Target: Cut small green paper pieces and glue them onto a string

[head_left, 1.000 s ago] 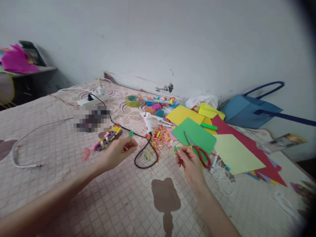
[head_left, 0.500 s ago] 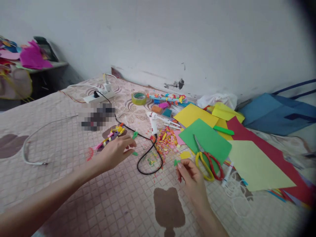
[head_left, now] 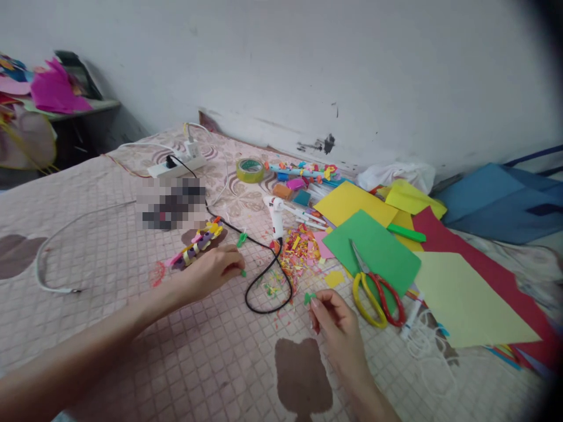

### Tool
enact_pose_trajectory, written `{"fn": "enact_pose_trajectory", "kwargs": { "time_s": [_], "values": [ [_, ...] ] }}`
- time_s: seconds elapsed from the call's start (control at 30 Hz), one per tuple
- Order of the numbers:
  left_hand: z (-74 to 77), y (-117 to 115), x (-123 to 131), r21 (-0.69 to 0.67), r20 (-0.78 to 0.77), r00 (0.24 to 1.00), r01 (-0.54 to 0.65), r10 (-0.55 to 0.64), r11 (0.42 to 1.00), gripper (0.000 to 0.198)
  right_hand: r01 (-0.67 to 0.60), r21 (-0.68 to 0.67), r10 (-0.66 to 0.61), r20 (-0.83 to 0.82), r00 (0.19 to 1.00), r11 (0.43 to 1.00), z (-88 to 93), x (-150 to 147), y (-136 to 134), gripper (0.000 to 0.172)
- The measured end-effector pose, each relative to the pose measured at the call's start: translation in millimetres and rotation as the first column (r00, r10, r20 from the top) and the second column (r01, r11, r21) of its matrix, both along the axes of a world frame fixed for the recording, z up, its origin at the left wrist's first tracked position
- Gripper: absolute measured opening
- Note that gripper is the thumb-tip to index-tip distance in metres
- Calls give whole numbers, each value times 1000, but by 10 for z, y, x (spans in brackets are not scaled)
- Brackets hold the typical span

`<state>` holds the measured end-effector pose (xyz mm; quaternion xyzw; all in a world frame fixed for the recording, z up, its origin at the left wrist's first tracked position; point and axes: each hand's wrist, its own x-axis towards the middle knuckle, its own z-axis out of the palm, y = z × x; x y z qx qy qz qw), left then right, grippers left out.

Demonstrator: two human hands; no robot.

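Note:
My right hand point(head_left: 336, 322) pinches a small green paper cutout point(head_left: 309, 298) between thumb and fingertips, just above the cloth. At the cloth, my left hand point(head_left: 223, 264) has its fingers closed on a second green piece point(head_left: 243, 273), which pokes out at the fingertips. A third green cutout point(head_left: 242, 238) lies just beyond that hand. Behind the left wrist rests a purple decorated stick point(head_left: 197, 247) with yellow and pink bits, partly covered by the hand. A white glue gun point(head_left: 275, 217) stands between and beyond both hands, its black cord point(head_left: 290, 287) looped on the cloth.
Scissors point(head_left: 373, 299) with yellow and red handles lie on green paper point(head_left: 373, 246) at right, among other coloured sheets. Paper scraps point(head_left: 301, 249) are heaped near the glue gun. Farther back are a tape roll point(head_left: 250, 170) and a power strip point(head_left: 180, 167).
My left hand's fingers have closed on the green piece beside them. My right hand, still pinching its cutout, has shifted slightly left and down in view. The camera has turned a little.

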<state>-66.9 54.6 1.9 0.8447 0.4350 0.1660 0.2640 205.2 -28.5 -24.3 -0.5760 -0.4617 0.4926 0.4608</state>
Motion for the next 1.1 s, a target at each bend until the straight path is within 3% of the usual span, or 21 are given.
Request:
{"fn": "enact_pose_trajectory", "kwargs": {
  "time_s": [0.47, 0.6, 0.73, 0.87, 0.97, 1.1],
  "values": [
    [-27, 23, 13, 15, 67, 998, -4, 3, 1000, 20, -23, -58, 22, -18, 1000, 998, 5, -25, -7, 23],
    [45, -13, 73, 15, 52, 991, -125, 124, 992, 17, -18, -58, 16, -33, 999, 998, 10, -33, 2, 23],
    [143, -49, 236, -187, 208, 934, -254, 291, 949, 12, -7, -72, 1, -78, 997, 997, -24, -24, 4, 22],
    [162, -35, 479, -415, 428, 824, -184, 370, 891, 8, -7, -69, -1, -111, 994, 998, -50, -6, 14, 22],
    [130, -29, 650, -539, 502, 763, -91, 406, 837, 13, 3, -59, -11, -125, 992, 998, -23, -8, 30, 21],
    [57, -74, 805, -545, 524, 763, -42, 379, 837, 14, 15, -21, -18, -147, 989, 1000, 66, -60, 70, 18]
  ]
}}
